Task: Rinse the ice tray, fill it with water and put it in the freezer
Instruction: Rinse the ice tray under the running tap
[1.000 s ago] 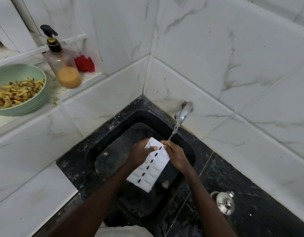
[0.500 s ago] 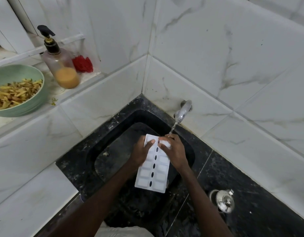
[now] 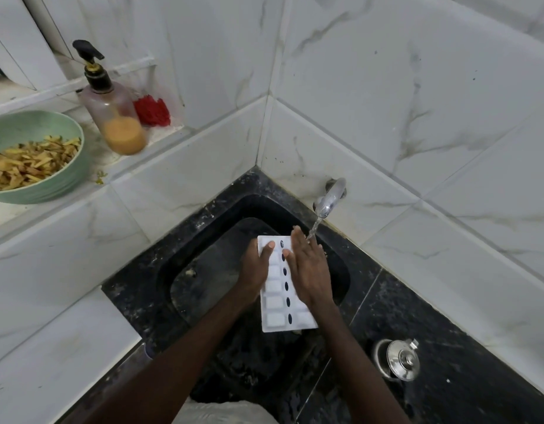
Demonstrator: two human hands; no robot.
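Note:
A white ice tray (image 3: 276, 304) with two rows of cells and dark oval holes down its middle is held over the black sink (image 3: 203, 270). My left hand (image 3: 256, 267) grips its left edge, thumb on the top corner. Over the tray's right row lies my right hand (image 3: 309, 270), flat with fingers stretched out. The steel tap (image 3: 330, 198) on the wall runs a thin stream of water that lands by my right fingertips at the tray's far end.
A steel lidded pot (image 3: 399, 359) stands on the black counter to the right. On the ledge at upper left are a green bowl (image 3: 65, 179) of yellow peelings, a pump bottle (image 3: 113, 108) with orange liquid and a red scrubber (image 3: 151, 111). White marble tiles surround the sink.
The tray has swung from a slant to lie straight toward me and level. My right hand has moved from gripping its far corner to lying flat on the right row.

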